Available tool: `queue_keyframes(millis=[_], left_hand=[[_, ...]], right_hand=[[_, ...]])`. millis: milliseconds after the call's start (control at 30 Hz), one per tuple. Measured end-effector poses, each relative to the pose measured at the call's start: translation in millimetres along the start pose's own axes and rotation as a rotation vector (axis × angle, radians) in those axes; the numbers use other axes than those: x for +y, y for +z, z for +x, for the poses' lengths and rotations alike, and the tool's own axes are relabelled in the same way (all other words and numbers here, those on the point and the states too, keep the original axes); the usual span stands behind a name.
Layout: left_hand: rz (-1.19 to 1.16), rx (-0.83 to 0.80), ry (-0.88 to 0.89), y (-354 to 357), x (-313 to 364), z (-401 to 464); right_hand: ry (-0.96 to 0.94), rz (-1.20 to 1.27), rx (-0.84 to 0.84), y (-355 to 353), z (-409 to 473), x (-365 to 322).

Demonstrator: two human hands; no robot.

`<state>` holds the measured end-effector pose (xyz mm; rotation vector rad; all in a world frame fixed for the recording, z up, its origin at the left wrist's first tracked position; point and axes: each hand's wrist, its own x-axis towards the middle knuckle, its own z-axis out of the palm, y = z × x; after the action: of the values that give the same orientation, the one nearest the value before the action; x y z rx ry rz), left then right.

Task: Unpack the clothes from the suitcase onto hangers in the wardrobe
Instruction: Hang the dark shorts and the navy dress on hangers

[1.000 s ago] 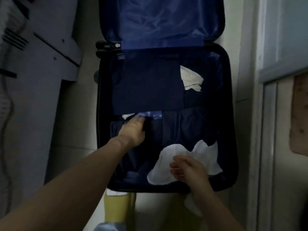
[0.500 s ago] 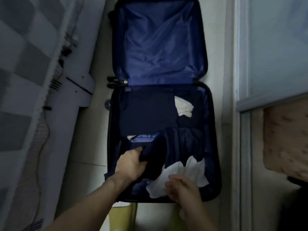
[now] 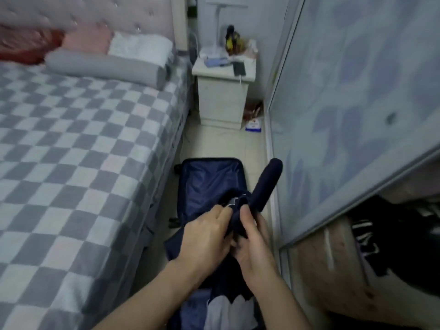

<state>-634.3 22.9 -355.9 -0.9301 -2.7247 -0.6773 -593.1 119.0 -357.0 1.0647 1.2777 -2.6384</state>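
Right now you are holding a dark navy garment up in front of you with both hands. Your left hand is pinching a bunched edge of it between thumb and fingers, and your right hand is curling round the fabric just beside it, thumb on top, so the two hands are almost touching. A rolled or folded part of the garment is sticking up and away to the right, and the rest is hanging down between your forearms; what kind of garment it is cannot be told.

Below your hands the open suitcase is lying on the floor between the bed on your left and the wardrobe's sliding door on your right. Its blue-lined lid is lying flat, and a white garment is showing in the packed half near the bottom edge of the view. Beyond the case a white nightstand is standing against the wall.

You appear to be early in the job, lifting out one piece. Next you will likely be shaking it open, finding its collar or waistband, and turning right toward the gap under the door edge, where dark clothes are showing; no hanger is in sight.
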Motion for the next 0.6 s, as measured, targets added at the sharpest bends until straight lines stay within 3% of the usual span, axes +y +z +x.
queue_keyframes(millis=[200,267,400,600], left_hand=[[-0.056,0.043,0.22,-107,73,23],[-0.065,0.07,0.315,-138,84,29],[-0.315,0.31,0.357,-203,89,40],[-0.283,0.051,0.443,-242,88,56]], right_hand=[[-0.317,0.027,0.218,48,-91,-97],[-0.361,0.054,0.22,55,-115,-120],[-0.459,0.155,0.064,65,-160,-157],[-0.563,0.104,-0.117,75,-194,-183]])
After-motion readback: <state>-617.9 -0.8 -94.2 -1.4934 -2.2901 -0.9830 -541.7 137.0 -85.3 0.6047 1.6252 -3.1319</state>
